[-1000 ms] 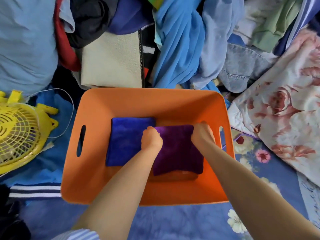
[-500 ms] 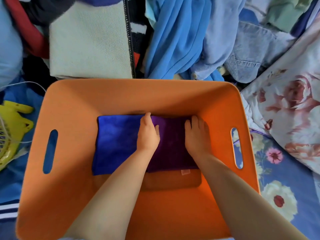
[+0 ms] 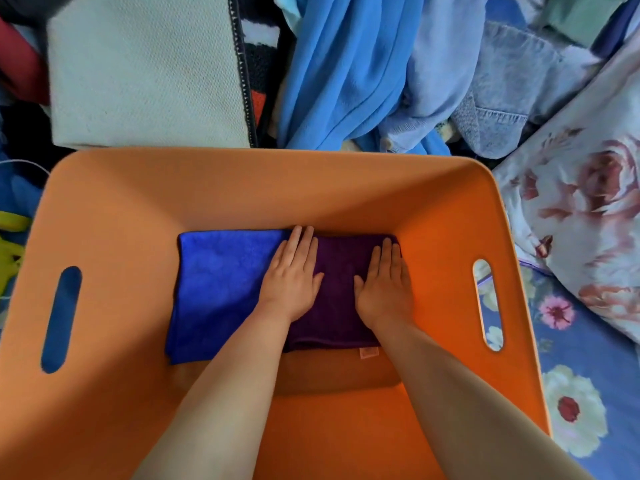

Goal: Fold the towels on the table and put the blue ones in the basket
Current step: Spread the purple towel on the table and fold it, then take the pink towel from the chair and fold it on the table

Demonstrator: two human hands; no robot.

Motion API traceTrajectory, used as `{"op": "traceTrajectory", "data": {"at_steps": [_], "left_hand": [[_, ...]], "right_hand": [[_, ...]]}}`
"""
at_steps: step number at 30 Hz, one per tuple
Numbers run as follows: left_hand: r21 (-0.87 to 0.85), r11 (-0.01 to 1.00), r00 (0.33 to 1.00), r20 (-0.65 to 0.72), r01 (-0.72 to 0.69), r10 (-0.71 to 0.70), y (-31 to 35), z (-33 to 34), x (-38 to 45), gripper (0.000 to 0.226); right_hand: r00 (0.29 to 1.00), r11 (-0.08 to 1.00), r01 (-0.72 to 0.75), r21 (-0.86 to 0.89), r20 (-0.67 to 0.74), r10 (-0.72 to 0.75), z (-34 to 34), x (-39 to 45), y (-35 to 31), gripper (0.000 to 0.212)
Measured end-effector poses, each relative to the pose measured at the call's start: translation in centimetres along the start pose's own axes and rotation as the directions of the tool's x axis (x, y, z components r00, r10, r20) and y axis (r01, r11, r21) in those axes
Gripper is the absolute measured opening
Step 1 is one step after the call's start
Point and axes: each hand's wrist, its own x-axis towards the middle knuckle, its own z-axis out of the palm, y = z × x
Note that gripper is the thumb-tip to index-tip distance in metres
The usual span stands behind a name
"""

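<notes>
An orange basket (image 3: 242,181) with slot handles fills the view. On its floor lie two folded towels side by side: a blue towel (image 3: 218,289) on the left and a purple towel (image 3: 336,296) on the right, overlapping the blue one's edge. My left hand (image 3: 292,278) lies flat, fingers together, across the seam between the two towels. My right hand (image 3: 384,285) rests flat on the purple towel's right part. Neither hand grips anything. A small label (image 3: 367,353) shows at the purple towel's near edge.
Behind the basket is a heap of clothes: a cream knit (image 3: 145,71), a bright blue garment (image 3: 346,74) and denim (image 3: 502,109). A floral quilt (image 3: 588,202) lies at right on a blue flowered sheet (image 3: 581,393). A yellow fan's edge (image 3: 10,244) shows at left.
My hands have gone from gripping the purple towel's far edge to lying flat and open on it. The towel has settled against the basket's far wall, and the view has closed in.
</notes>
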Motion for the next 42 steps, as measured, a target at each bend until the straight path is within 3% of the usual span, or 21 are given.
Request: {"op": "traceTrajectory", "data": {"at_steps": [8,13,18,23,28,37,42], "left_hand": [[0.064,0.995,0.975,0.205,0.075,-0.086,0.8,-3.9,-0.4,0.066],[0.165,0.984,0.979,0.181,0.066,-0.096,1.1,-10.4,-1.7,0.062],[0.306,0.951,0.997,0.052,0.040,-0.059,1.3,-21.1,-2.9,0.035],[0.290,0.942,0.985,-0.061,0.170,-0.159,4.4,-32.5,-5.9,0.034],[0.290,0.920,0.957,-0.199,0.264,-0.212,9.0,-42.0,-12.7,0.036],[0.249,0.933,0.940,-0.286,0.262,-0.188,17.3,-47.8,-29.1,0.034],[0.324,0.937,0.960,-0.278,0.131,-0.039,21.7,-47.7,-36.5,0.034]], "right_hand": [[0.985,0.998,0.039,0.048,0.168,-0.046,-3.1,-0.2,0.2,0.061],[0.969,0.989,0.138,0.061,0.196,-0.147,-6.8,-3.3,1.4,0.060],[0.952,0.950,0.305,0.066,0.005,-0.306,-16.3,-6.8,1.8,0.037],[0.917,0.930,0.368,-0.031,-0.152,-0.368,-27.7,-12.5,2.0,0.030],[0.870,0.915,0.396,-0.084,-0.283,-0.403,-35.0,-22.0,3.4,0.028],[0.824,0.926,0.372,-0.060,-0.438,-0.360,-37.8,-39.0,9.2,0.038],[0.803,0.948,0.316,-0.028,-0.525,-0.284,-36.4,-47.9,12.4,0.035]]}}
